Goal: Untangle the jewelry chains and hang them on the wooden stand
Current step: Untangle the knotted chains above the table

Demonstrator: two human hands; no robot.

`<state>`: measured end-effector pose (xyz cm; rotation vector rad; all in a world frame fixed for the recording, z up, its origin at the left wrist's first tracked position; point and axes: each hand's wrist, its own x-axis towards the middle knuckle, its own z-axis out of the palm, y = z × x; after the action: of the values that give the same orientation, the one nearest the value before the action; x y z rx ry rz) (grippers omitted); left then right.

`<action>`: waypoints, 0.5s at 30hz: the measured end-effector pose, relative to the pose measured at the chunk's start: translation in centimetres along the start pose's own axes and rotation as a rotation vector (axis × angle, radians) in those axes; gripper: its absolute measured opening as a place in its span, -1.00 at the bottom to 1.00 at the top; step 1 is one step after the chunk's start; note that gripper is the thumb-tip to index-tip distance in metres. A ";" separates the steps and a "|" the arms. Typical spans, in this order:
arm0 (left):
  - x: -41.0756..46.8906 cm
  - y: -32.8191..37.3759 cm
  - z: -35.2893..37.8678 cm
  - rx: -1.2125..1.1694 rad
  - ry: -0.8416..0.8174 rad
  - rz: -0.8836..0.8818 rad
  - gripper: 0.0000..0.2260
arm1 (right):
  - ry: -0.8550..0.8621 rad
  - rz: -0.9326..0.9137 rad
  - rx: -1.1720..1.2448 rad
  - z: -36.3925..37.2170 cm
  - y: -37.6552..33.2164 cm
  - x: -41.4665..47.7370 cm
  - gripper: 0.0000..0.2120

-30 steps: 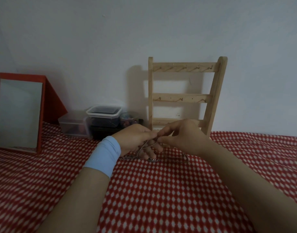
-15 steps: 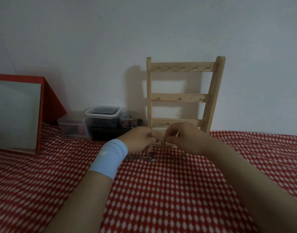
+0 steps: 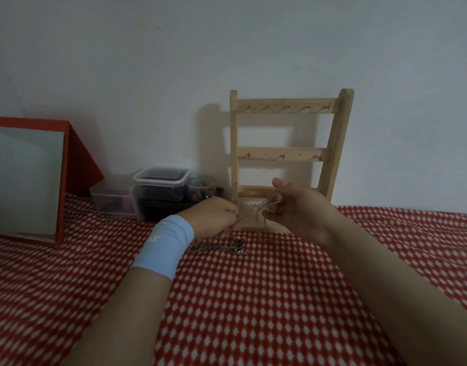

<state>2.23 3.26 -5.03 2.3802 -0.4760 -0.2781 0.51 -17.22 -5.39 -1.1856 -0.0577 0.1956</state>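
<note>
both your hands are closed on the work. your left hand is curled into a loose fist and pinches one end of a thin chain at its fingertips. your right hand pinches the other end, thumb raised and fingers curled inward. the chain runs taut between them in crossed strands, just in front of the foot of the wooden stand. a second bunch of chains lies tangled on the cloth just below the left hand, with a dark piece at its right end (clasp or pendant, too small to tell).

surface: a red cloth with a white diamond pattern covers the whole working area. the stand is upright at the back of it, close to a plain pale wall, and its rungs carry small hooks.

along the wall to the left of the stand you have, in order, a small round jar, a lidded plastic tub with dark contents, a clear plastic box and a red-framed mirror leaning back.

pose: both forearms reach forward from the lower edge and converge toward the stand. your left wrist wears a light blue wristband. the hands are held just above the cloth, apart from each other, the right slightly higher than the left.
</note>
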 end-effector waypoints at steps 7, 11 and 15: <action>-0.6 1.3 0.6 -0.258 -0.191 -0.067 -0.82 | -0.084 -0.035 -0.091 0.3 -0.4 -0.5 -0.85; -0.4 1.5 1.2 -0.290 -0.228 0.012 -0.80 | -0.141 -0.029 -0.143 0.2 -0.9 -0.8 -0.71; 0.1 0.8 1.6 -0.192 -0.127 0.147 -0.86 | -0.237 -0.088 -0.144 0.3 -1.6 -1.1 -0.66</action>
<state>1.58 1.71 -5.68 2.1373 -0.6501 -0.3909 -0.43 -17.74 -3.72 -1.2959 -0.3359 0.2570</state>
